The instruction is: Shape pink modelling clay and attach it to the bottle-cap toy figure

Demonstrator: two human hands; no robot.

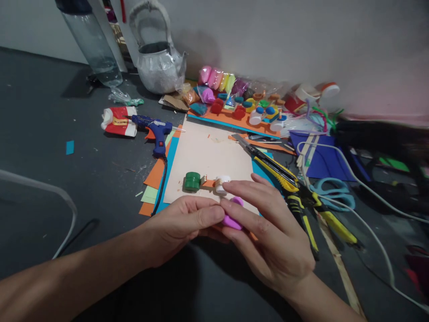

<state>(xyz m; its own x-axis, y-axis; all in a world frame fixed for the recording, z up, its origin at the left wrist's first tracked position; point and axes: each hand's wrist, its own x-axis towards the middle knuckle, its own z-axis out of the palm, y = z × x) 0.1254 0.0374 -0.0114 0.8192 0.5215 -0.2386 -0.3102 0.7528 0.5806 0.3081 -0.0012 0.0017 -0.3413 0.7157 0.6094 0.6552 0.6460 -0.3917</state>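
A bright purple lump, looking like modelling clay (233, 222), is pinched at the fingertips where both hands meet, just in front of the pale sheet. My left hand (187, 223) is closed, its thumb and fingers pressing at the lump's left side. My right hand (271, 228) grips the lump between thumb and index finger, the other fingers stretched above. Part of the lump, and an orange piece under it, is hidden by the fingers. Just beyond, a green bottle cap (192, 181) and a white cap (221, 184) stand on the pale sheet (208, 152).
A blue glue gun (157, 131) lies left of the sheet. To the right are a yellow utility knife (276, 169), pliers (331, 219) and blue scissors (335, 193). Behind stand a kettle (159, 69), a water bottle (95, 49) and colourful clay packs (217, 79). A white cable (372, 228) crosses the right side.
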